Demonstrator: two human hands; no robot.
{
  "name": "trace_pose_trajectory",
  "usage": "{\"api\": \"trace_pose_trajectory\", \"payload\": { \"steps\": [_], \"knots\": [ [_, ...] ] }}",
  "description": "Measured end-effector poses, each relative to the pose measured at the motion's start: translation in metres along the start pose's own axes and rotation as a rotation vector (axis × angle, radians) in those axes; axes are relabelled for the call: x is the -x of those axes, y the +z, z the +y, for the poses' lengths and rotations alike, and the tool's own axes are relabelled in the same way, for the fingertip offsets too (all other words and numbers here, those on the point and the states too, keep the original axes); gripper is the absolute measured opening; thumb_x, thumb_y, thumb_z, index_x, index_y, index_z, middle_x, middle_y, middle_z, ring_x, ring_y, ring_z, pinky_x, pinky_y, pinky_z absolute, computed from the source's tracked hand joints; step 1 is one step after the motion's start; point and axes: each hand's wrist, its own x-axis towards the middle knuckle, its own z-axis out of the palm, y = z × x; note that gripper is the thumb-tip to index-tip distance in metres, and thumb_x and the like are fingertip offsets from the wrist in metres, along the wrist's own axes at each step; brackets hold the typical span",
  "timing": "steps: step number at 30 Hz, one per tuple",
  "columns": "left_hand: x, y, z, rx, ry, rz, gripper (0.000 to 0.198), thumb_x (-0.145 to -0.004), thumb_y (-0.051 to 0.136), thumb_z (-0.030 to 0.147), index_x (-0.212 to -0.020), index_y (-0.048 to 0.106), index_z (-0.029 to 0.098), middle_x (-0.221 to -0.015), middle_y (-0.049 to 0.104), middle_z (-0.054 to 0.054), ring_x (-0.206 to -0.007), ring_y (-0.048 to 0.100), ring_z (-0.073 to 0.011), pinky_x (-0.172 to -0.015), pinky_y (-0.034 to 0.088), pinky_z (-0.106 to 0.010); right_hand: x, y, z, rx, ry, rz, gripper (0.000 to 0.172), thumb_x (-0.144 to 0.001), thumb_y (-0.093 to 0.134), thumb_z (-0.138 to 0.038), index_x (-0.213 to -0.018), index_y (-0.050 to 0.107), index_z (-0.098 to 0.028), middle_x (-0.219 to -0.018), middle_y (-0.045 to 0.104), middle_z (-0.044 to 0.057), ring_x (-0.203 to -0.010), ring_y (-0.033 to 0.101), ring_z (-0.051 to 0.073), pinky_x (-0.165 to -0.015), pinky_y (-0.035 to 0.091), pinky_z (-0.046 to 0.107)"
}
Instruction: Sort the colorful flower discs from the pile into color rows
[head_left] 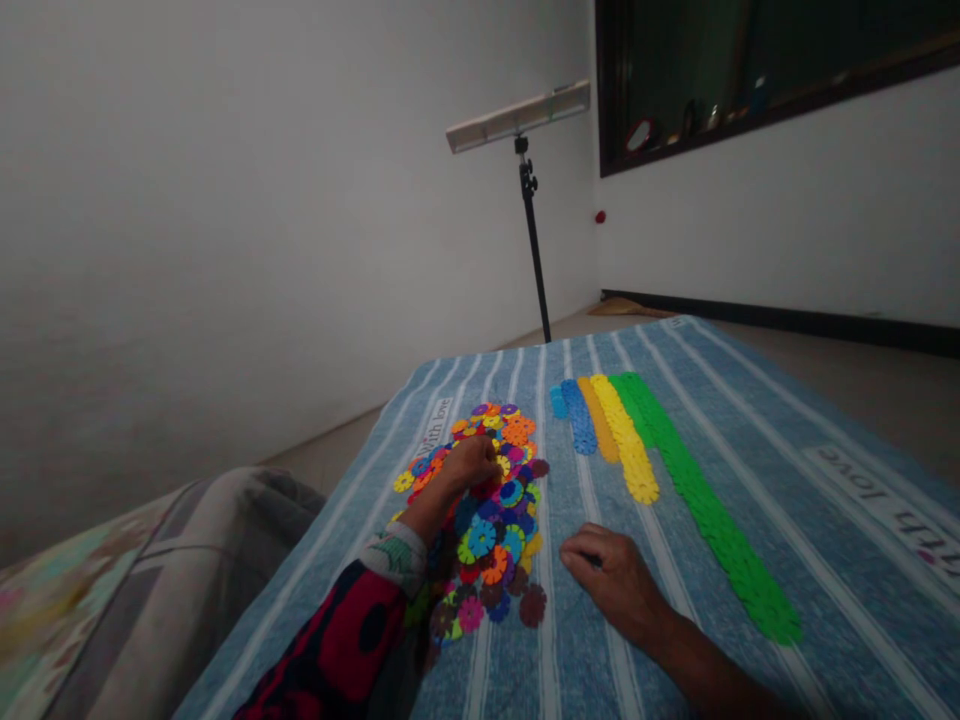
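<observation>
The left hand (469,462) lies on the far part of a loose pile of mixed-colour flower-shaped plastic discs (491,525), near its 12 o'clock edge. Its fingers curl down among the discs, and whether they pinch one cannot be told. The right hand (611,580) rests knuckles-up on the blue striped cloth (787,450) at the pile's 4 o'clock. Its fingers are bent under, hiding anything they hold, and it seems parked rather than working. At the pile's 2 o'clock, discs lie in overlapping one-colour rows side by side: light blue (558,402), blue (579,418), orange (598,415), yellow (626,445), then the longest, green (705,510). Overlapping probably keeps each colour compact and separate.
</observation>
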Motion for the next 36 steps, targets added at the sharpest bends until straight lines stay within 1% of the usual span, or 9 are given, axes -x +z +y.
{"api": "trace_pose_trajectory", "payload": {
  "steps": [4, 7, 9, 12, 15, 20, 24, 30, 36],
  "knots": [
    [-0.005, -0.002, -0.005, 0.152, 0.009, 0.034, 0.010, -0.063, 0.066, 0.014, -0.062, 0.056, 0.016, -0.057, 0.052, 0.005, -0.058, 0.050, -0.0104, -0.053, 0.031, -0.021, -0.002, 0.002, 0.000, 0.013, -0.005, 0.003, 0.022, -0.084, 0.053, -0.018, -0.068, 0.069, -0.018, -0.068, 0.060, 0.001, -0.067, 0.059, 0.013, -0.065, 0.042, 0.025],
    [-0.008, -0.007, -0.007, 0.366, 0.042, 0.023, 0.013, -0.063, 0.062, 0.011, -0.057, 0.051, 0.016, -0.052, 0.048, 0.006, -0.052, 0.044, -0.0077, -0.052, 0.031, -0.020, -0.003, 0.003, 0.002, 0.013, -0.009, 0.018, 0.020, -0.082, 0.055, -0.016, -0.069, 0.070, -0.018, -0.068, 0.061, 0.001, -0.068, 0.059, 0.013, -0.065, 0.042, 0.024],
    [-0.007, -0.011, -0.001, 0.516, 0.093, 0.009, 0.016, -0.063, 0.062, 0.013, -0.054, 0.049, 0.015, -0.050, 0.046, 0.006, -0.050, 0.041, -0.0064, -0.053, 0.032, -0.020, -0.004, 0.005, 0.004, 0.015, -0.023, 0.030, 0.019, -0.081, 0.055, -0.015, -0.069, 0.070, -0.018, -0.068, 0.061, 0.001, -0.068, 0.060, 0.012, -0.065, 0.042, 0.024],
    [-0.003, -0.010, 0.025, 0.714, 0.215, -0.042, 0.015, -0.063, 0.064, 0.019, -0.056, 0.052, 0.015, -0.052, 0.049, 0.006, -0.051, 0.042, -0.0060, -0.054, 0.034, -0.020, -0.005, 0.006, 0.005, 0.018, -0.041, 0.042, 0.021, -0.081, 0.055, -0.015, -0.067, 0.069, -0.019, -0.067, 0.061, 0.000, -0.068, 0.060, 0.012, -0.065, 0.042, 0.023],
    [0.001, 0.003, 0.066, 0.811, 0.300, -0.143, 0.012, -0.062, 0.066, 0.022, -0.060, 0.057, 0.014, -0.055, 0.054, 0.004, -0.052, 0.045, -0.0068, -0.054, 0.036, -0.020, -0.006, 0.006, 0.004, 0.032, -0.043, 0.050, 0.021, -0.081, 0.056, -0.014, -0.066, 0.069, -0.020, -0.067, 0.061, 0.000, -0.067, 0.059, 0.012, -0.065, 0.042, 0.023],
    [-0.001, 0.036, 0.133, 0.831, 0.452, -0.248, 0.009, -0.062, 0.066, 0.019, -0.060, 0.059, 0.013, -0.056, 0.055, 0.004, -0.054, 0.045, -0.0061, -0.054, 0.037, -0.019, -0.007, 0.005, 0.003, 0.032, -0.042, 0.053, 0.019, -0.078, 0.058, -0.012, -0.066, 0.069, -0.020, -0.066, 0.061, -0.001, -0.067, 0.059, 0.012, -0.064, 0.041, 0.023],
    [-0.008, 0.053, 0.163, 0.749, 0.523, -0.257, 0.005, -0.064, 0.063, 0.016, -0.061, 0.061, 0.012, -0.058, 0.058, 0.003, -0.056, 0.049, -0.0070, -0.054, 0.039, -0.017, -0.007, 0.006, 0.004, 0.048, -0.033, 0.060, 0.019, -0.078, 0.058, -0.012, -0.067, 0.070, -0.021, -0.066, 0.062, -0.001, -0.067, 0.059, 0.012, -0.063, 0.041, 0.023],
    [-0.010, 0.066, 0.178, 0.620, 0.563, -0.227, 0.006, -0.068, 0.060, 0.014, -0.064, 0.064, 0.012, -0.065, 0.066, 0.000, -0.061, 0.056, -0.0097, -0.056, 0.042, -0.018, -0.007, 0.006, 0.003, 0.046, -0.021, 0.050, 0.020, -0.079, 0.058, -0.012, -0.064, 0.069, -0.020, -0.066, 0.061, -0.001, -0.066, 0.058, 0.012, -0.064, 0.040, 0.023],
    [-0.009, 0.059, 0.173, 0.490, 0.502, -0.109, 0.007, -0.066, 0.066, 0.019, -0.069, 0.069, 0.013, -0.064, 0.064, 0.001, -0.062, 0.054, -0.0106, -0.058, 0.040, -0.020, -0.007, 0.007, 0.005, 0.048, -0.029, 0.049, 0.020, -0.079, 0.059, -0.013, -0.063, 0.068, -0.021, -0.066, 0.060, -0.002, -0.067, 0.058, 0.012, -0.065, 0.041, 0.023]
  ]
}}
